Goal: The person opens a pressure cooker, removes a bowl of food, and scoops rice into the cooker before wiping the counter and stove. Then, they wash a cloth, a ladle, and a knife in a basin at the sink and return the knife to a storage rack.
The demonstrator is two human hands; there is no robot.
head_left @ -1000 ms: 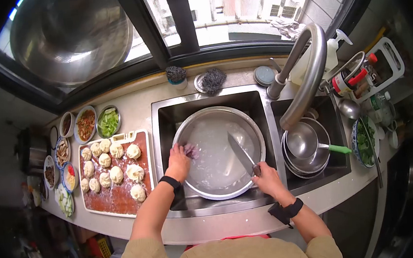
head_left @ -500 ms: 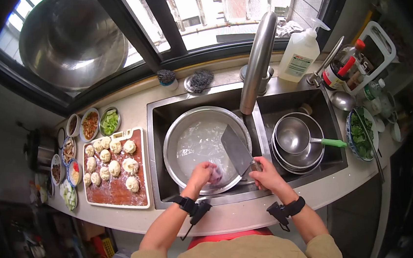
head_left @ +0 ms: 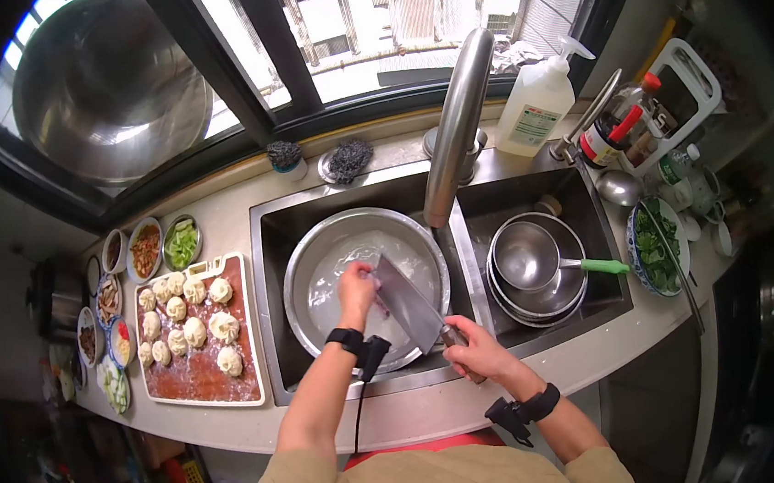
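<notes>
My right hand (head_left: 481,351) is closed around the handle of a cleaver (head_left: 408,306), over the near right rim of a large metal basin (head_left: 296,318) with water in it. The broad blade slants up and left over the water. Against the blade's left side, near its far end, is my left hand (head_left: 356,292), with its fingers closed. A little of a purplish, cloth-like thing (head_left: 382,305) shows beside those fingers. Most of it is hidden by the hand and the blade.
The basin stands in the left sink bowl, with the faucet (head_left: 460,129) beyond. Stacked pans (head_left: 527,261) fill the right bowl. To the left, a tray (head_left: 201,382) bears several buns near small ingredient dishes (head_left: 144,249). A soap bottle (head_left: 536,104) and a plate of greens (head_left: 659,245) stand at right.
My left hand has moved up and away from the basin's near rim to the blade's far end. The cleaver has tilted over to the left, lower across the basin.
</notes>
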